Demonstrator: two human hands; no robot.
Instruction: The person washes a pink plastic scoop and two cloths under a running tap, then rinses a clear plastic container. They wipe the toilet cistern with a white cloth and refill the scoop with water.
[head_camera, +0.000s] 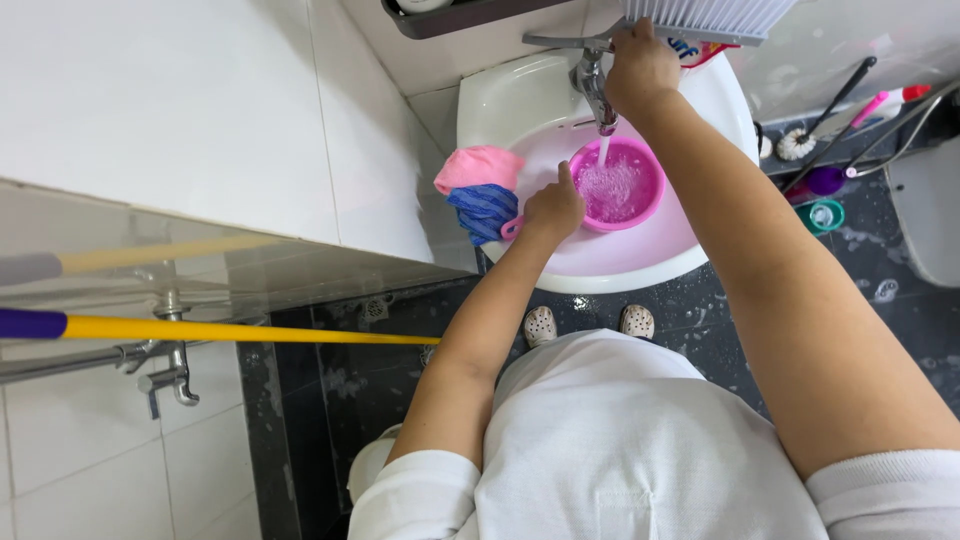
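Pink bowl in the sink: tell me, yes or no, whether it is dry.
No: water runs from the tap into the pink bowl, which the left hand holds by its handle.

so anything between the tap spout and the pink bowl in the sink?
Nothing visible. Water falls straight from the tap into the pink bowl, which sits in the sink. The left hand grips the bowl's near rim; the right hand is on the tap. The cloths lie off to the side.

Both arms extended forward; left hand (553, 208) fingers curled in grip, right hand (640, 68) closed, reaching farther.
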